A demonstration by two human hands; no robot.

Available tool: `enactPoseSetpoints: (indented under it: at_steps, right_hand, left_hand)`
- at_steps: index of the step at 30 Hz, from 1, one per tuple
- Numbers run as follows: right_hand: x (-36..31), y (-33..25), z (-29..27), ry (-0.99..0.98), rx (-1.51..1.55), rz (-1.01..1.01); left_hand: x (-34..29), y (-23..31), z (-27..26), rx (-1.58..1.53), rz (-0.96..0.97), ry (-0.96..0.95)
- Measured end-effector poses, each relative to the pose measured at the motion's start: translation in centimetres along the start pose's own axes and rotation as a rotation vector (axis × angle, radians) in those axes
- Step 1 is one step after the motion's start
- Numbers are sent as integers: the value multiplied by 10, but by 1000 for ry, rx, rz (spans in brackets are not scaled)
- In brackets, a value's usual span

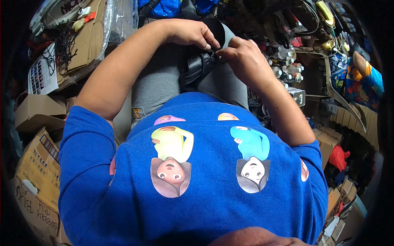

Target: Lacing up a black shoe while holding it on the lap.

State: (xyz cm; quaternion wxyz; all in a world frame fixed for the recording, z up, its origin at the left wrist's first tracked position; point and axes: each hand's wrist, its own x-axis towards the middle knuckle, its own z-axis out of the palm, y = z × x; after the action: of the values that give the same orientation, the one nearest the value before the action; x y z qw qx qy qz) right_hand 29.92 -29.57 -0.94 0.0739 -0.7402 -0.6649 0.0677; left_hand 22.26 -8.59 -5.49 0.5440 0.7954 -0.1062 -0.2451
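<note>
A black leather shoe [196, 67] rests on my lap, between my grey-trousered thighs. My left hand [196, 36] reaches over its far part, with thumb and fingers pinched together at the shoe's edge. From the other side my right hand [245, 57] comes in closed, its thumb and forefinger pressed together close to the left fingertips. Something thin and dark, perhaps a lace or thread, lies between the two sets of fingertips; it is too small to make out. Part of the shoe is hidden behind my hands.
To the left are stacked cardboard [88, 41] with tangled black cord and an open carton [39, 112]. Several small capped bottles [289, 67] stand on the right, near a curved strap [349, 106]. Blue bags [166, 8] lie beyond my knees. A red plastic bag [338, 158] sits lower right.
</note>
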Motion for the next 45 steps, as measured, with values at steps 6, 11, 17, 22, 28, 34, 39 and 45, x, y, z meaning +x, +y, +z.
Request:
enactPoseSetpoints:
  at_steps: [6, 11, 17, 22, 28, 34, 39, 45]
  right_hand:
    - [19, 3, 7, -33, -143, -104]
    - [10, 7, -7, 84, 80, 13]
    - [16, 0, -7, 29, -74, -22]
    - [15, 12, 7, -6, 209, 86]
    - [-10, 54, 20, 131, 982, 401]
    - [8, 33, 18, -85, 954, 456]
    - [5, 46, 25, -137, 1072, 382]
    - [4, 44, 16, -113, 614, 212]
  left_hand:
    - [14, 15, -12, 162, -84, 22]
    - [12, 5, -16, -30, 98, 89]
    - [16, -2, -17, -54, 68, 84]
    - [9, -11, -4, 293, 166, 452]
    - [-33, -4, 16, 244, 194, 788]
    - [-20, 2, 36, 319, 164, 716]
    - [-17, 10, 32, 120, 138, 475]
    - [-20, 20, 31, 20, 53, 391]
